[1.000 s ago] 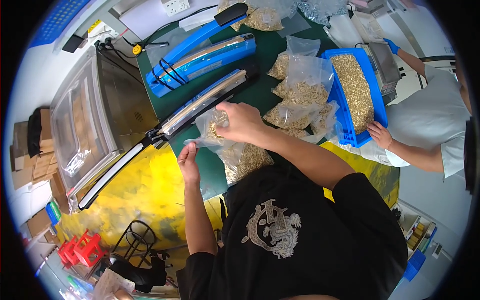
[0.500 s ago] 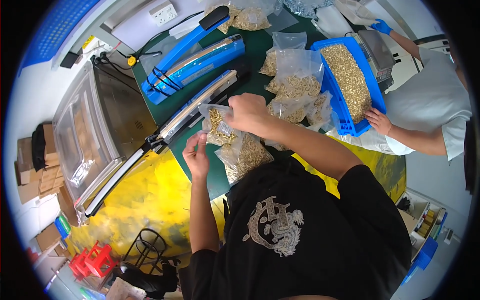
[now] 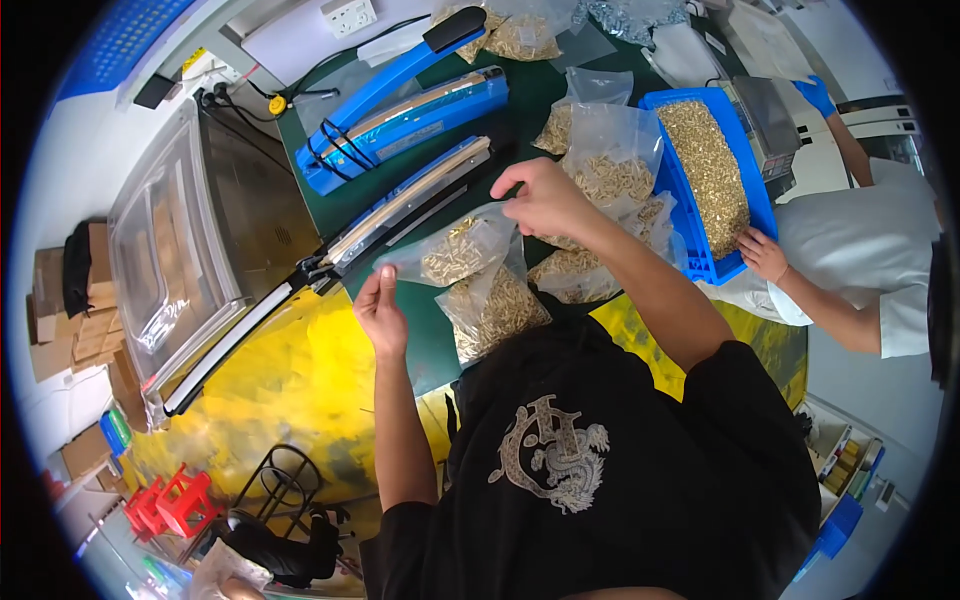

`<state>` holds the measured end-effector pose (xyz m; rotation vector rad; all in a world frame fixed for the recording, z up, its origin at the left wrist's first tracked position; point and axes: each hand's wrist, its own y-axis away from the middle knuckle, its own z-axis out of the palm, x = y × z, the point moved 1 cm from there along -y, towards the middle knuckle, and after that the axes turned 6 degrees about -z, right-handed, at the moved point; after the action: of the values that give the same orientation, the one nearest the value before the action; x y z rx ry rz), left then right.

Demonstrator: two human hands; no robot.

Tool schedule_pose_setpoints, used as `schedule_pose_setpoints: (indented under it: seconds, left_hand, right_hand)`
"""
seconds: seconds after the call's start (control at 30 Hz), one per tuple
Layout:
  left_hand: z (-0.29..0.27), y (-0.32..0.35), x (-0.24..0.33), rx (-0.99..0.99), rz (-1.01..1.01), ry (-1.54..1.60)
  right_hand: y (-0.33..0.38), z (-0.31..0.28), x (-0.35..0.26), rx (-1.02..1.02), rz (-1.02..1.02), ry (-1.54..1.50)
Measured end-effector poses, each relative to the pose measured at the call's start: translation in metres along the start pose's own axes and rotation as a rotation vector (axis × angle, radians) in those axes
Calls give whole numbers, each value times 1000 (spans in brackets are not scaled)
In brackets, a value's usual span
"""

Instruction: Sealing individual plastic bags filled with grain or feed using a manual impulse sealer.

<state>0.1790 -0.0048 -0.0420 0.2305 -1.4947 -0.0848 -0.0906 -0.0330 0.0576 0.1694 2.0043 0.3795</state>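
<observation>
A black T-shirt [image 3: 670, 460] with short loose sleeves [image 3: 745, 405] and a pale grey emblem [image 3: 575, 467], partly dragon-shaped

Your dark green worktop [image 3: 415, 340] carries a blue sealer [image 3: 410, 135] toward its far left corner and, nearer you, a second sealer [image 3: 408, 212] reaching past the left edge. By your near edge lies a filled clear bag [image 3: 493, 318]; more filled bags [image 3: 612, 180] crowd the right half, beside a blue tray [image 3: 760, 205]. Other bags [image 3: 525, 38] lie near the far edge.

I see the clear bag [image 3: 462, 252] now spread longer, the right hand [image 3: 548, 198] farther from the left hand [image 3: 382, 314]; the co-worker's blue-gloved hand [image 3: 817, 97] is also more to the right.
</observation>
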Motion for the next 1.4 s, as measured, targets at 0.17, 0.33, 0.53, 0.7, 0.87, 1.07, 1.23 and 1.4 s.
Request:
schedule_pose_setpoints:
  seconds: [0.17, 0.33, 0.53, 0.7, 0.87, 1.07, 1.23, 1.4]
  left_hand:
    - [-24, -6, -51, 46, -161, 145]
    - [-24, -11, -56, 61, -285, 283]
    - [-27, -11, -57, 26, -341, 268]
    - [-26, -11, -60, 32, -336, 245]
    - [-16, -4, -59, 47, -348, 354]
    - [2, -19, -60, 44, -162, 167]
    - [24, -45, -53, 221, 18, -101]
    - [23, -50, -55, 325, -84, -307]
  right_hand:
    - [-4, -2, 21, -88, -14, -195]
    - [-15, 26, 73, 3, -530, 174]
    - [-29, 42, 82, -119, -485, -6]
    - [-33, 50, 86, 52, -678, -35]
    - [-35, 56, 102, 43, -473, -406]
    - [-49, 68, 110, 248, -304, -437]
    - [-75, 86, 106, 530, -153, -300]
    - [-86, 96, 111, 708, -127, 91]
